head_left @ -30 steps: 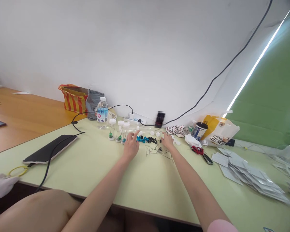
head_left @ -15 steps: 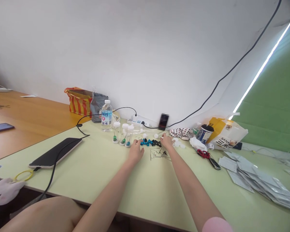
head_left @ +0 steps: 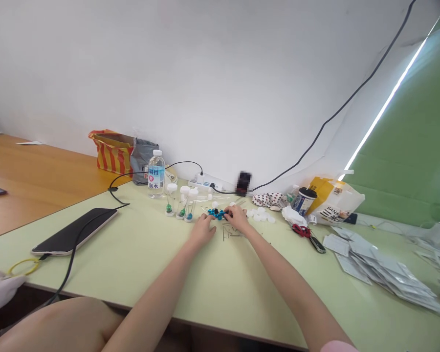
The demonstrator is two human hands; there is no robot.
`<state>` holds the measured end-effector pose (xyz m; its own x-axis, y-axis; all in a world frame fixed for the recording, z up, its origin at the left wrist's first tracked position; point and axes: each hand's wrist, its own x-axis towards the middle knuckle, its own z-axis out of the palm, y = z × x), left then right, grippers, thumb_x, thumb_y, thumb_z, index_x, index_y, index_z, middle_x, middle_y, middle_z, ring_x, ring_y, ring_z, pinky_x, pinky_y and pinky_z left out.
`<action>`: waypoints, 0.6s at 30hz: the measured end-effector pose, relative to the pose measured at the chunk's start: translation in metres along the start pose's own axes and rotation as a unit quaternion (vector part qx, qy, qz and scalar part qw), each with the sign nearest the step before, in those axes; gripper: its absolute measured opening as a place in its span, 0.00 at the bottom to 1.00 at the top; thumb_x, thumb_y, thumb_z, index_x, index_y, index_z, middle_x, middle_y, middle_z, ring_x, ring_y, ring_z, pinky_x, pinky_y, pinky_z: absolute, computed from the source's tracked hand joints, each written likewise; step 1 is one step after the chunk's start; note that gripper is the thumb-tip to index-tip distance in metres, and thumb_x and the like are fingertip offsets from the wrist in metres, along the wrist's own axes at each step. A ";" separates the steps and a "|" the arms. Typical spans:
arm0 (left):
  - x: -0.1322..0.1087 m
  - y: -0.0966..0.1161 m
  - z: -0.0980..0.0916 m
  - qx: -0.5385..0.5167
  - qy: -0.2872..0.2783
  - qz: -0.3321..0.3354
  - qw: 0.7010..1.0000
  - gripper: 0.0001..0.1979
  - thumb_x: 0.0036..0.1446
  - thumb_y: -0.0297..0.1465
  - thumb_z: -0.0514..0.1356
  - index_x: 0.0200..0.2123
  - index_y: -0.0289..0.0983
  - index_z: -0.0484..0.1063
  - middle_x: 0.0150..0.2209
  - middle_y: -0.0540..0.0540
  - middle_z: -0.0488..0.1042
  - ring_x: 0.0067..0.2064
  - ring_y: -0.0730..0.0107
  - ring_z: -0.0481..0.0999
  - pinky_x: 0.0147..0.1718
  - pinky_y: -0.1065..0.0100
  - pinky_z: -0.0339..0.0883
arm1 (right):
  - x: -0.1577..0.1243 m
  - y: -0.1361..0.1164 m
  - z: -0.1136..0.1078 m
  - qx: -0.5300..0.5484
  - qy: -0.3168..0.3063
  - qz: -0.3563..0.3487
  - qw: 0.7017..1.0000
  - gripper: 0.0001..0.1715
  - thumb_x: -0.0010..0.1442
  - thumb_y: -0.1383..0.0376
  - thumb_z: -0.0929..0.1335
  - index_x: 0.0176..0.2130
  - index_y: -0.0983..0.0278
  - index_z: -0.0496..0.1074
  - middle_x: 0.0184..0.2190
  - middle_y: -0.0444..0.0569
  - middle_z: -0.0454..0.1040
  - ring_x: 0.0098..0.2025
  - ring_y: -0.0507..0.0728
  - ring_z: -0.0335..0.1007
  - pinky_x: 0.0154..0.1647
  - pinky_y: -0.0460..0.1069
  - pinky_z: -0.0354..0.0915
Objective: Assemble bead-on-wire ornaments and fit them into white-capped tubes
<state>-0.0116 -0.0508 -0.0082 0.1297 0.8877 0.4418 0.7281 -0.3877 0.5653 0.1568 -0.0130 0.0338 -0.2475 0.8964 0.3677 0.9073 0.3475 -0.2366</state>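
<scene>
Blue beads (head_left: 216, 213) lie on the pale green table (head_left: 242, 288) between both hands, easy for each to reach. The right hand (head_left: 237, 218) curls over them, maybe gripping; hard to tell. The half-curled left hand (head_left: 202, 230) touches their edge. Thin metal pins (head_left: 231, 233) lie close by.

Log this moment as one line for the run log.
left hand: at blue and black beads | right hand: touching beads, above metal pins | nearby: white caps, clear tubes
</scene>
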 end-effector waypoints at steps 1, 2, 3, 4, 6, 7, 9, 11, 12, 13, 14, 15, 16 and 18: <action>0.000 0.000 0.000 -0.005 0.001 -0.003 1.000 0.15 0.48 0.26 0.56 0.43 0.37 0.68 0.39 0.44 0.65 0.43 0.63 0.69 0.43 0.63 0.62 | 0.000 -0.006 0.002 0.003 -0.015 -0.007 1.000 0.09 0.55 0.62 0.65 0.37 0.58 0.72 0.34 0.47 0.72 0.43 0.57 0.63 0.43 0.52 0.52; 0.000 -0.001 0.000 -0.010 0.004 -0.006 1.000 0.15 0.48 0.26 0.56 0.43 0.37 0.68 0.38 0.44 0.66 0.43 0.63 0.69 0.43 0.63 0.62 | 0.001 -0.011 0.004 0.003 -0.022 -0.007 1.000 0.08 0.54 0.62 0.66 0.36 0.58 0.73 0.33 0.46 0.72 0.42 0.57 0.64 0.42 0.52 0.52; 0.001 -0.001 0.000 -0.015 0.007 -0.010 1.000 0.15 0.48 0.26 0.56 0.42 0.37 0.68 0.38 0.44 0.66 0.42 0.63 0.70 0.42 0.63 0.62 | 0.002 -0.016 0.007 0.001 -0.024 -0.001 1.000 0.08 0.54 0.62 0.66 0.36 0.59 0.73 0.32 0.47 0.73 0.41 0.57 0.65 0.42 0.52 0.52; 0.001 -0.001 0.000 -0.019 0.010 -0.013 1.000 0.15 0.48 0.26 0.56 0.42 0.37 0.68 0.38 0.44 0.66 0.42 0.63 0.70 0.41 0.63 0.63 | 0.003 -0.020 0.010 -0.002 -0.021 0.008 1.000 0.08 0.53 0.62 0.66 0.36 0.60 0.72 0.32 0.47 0.73 0.40 0.58 0.65 0.42 0.52 0.51; 0.001 -0.002 0.000 -0.027 0.014 -0.018 0.999 0.15 0.48 0.27 0.56 0.42 0.37 0.68 0.37 0.44 0.66 0.40 0.63 0.71 0.39 0.63 0.64 | 0.004 -0.026 0.015 -0.010 -0.013 0.024 1.000 0.10 0.53 0.62 0.67 0.37 0.61 0.72 0.32 0.49 0.74 0.40 0.59 0.65 0.42 0.53 0.51; 0.002 -0.002 0.001 -0.034 0.016 -0.020 0.999 0.15 0.48 0.27 0.56 0.42 0.36 0.68 0.37 0.44 0.67 0.38 0.64 0.72 0.39 0.63 0.64 | 0.004 -0.028 0.017 -0.013 -0.010 0.030 0.999 0.10 0.53 0.62 0.67 0.37 0.62 0.71 0.32 0.51 0.74 0.41 0.60 0.65 0.43 0.54 0.51; 0.004 -0.003 0.001 -0.064 0.024 -0.026 0.997 0.13 0.49 0.27 0.55 0.40 0.35 0.69 0.36 0.43 0.68 0.36 0.64 0.72 0.37 0.63 0.65 | 0.002 -0.030 0.019 -0.019 -0.006 0.035 0.999 0.10 0.52 0.62 0.67 0.36 0.63 0.71 0.33 0.52 0.74 0.42 0.60 0.65 0.43 0.54 0.51; 0.006 -0.003 0.002 -0.113 0.036 -0.039 0.992 0.12 0.50 0.28 0.54 0.39 0.35 0.70 0.33 0.44 0.70 0.34 0.65 0.73 0.37 0.63 0.65 | -0.002 -0.032 0.020 -0.013 -0.002 0.034 0.999 0.09 0.51 0.63 0.67 0.35 0.63 0.70 0.33 0.51 0.74 0.41 0.59 0.66 0.43 0.53 0.52; 0.007 -0.003 0.003 -0.135 0.042 -0.046 0.989 0.11 0.51 0.30 0.53 0.38 0.35 0.70 0.32 0.44 0.71 0.33 0.65 0.73 0.36 0.64 0.66 | -0.005 -0.033 0.020 0.003 0.004 0.030 1.000 0.09 0.51 0.63 0.67 0.35 0.63 0.69 0.32 0.49 0.74 0.39 0.58 0.66 0.43 0.53 0.53; 0.008 -0.003 0.003 -0.157 0.043 -0.052 0.985 0.12 0.52 0.31 0.53 0.38 0.35 0.70 0.30 0.44 0.72 0.32 0.65 0.73 0.35 0.64 0.66 | -0.009 -0.034 0.020 0.029 0.011 0.024 0.999 0.08 0.50 0.64 0.67 0.34 0.63 0.69 0.32 0.48 0.74 0.37 0.57 0.67 0.42 0.52 0.54; 0.009 -0.002 0.003 -0.181 0.034 -0.058 0.981 0.12 0.52 0.33 0.54 0.39 0.35 0.70 0.29 0.45 0.73 0.30 0.65 0.73 0.33 0.66 0.66 | -0.013 -0.035 0.019 0.066 0.020 0.015 0.997 0.08 0.50 0.65 0.66 0.34 0.63 0.69 0.31 0.47 0.74 0.35 0.56 0.67 0.41 0.51 0.55; 0.009 -0.001 0.003 -0.206 0.016 -0.063 0.976 0.13 0.52 0.35 0.54 0.39 0.35 0.71 0.27 0.46 0.74 0.28 0.66 0.73 0.30 0.67 0.67 | -0.017 -0.036 0.018 0.113 0.028 0.002 0.993 0.08 0.51 0.66 0.65 0.34 0.62 0.69 0.31 0.46 0.74 0.34 0.54 0.68 0.40 0.50 0.57; 0.009 0.000 0.002 -0.233 -0.012 -0.068 0.970 0.14 0.52 0.37 0.54 0.38 0.35 0.71 0.25 0.47 0.73 0.26 0.67 0.73 0.27 0.68 0.66 | -0.021 -0.036 0.017 0.162 0.031 -0.015 0.986 0.08 0.50 0.67 0.64 0.34 0.63 0.69 0.30 0.46 0.74 0.32 0.54 0.68 0.38 0.49 0.59; 0.009 0.002 0.001 -0.301 -0.073 -0.079 0.948 0.15 0.50 0.40 0.56 0.34 0.34 0.71 0.21 0.49 0.73 0.23 0.68 0.73 0.23 0.69 0.66 | -0.028 -0.035 0.014 0.254 0.015 -0.054 0.965 0.10 0.49 0.68 0.63 0.35 0.63 0.69 0.30 0.45 0.74 0.31 0.53 0.69 0.35 0.47 0.62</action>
<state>-0.0080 -0.0435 -0.0038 0.1741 0.9543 0.2429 0.2364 -0.2800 0.9305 0.1272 -0.0468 0.0190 -0.3140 0.8420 0.4387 0.5907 0.5350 -0.6040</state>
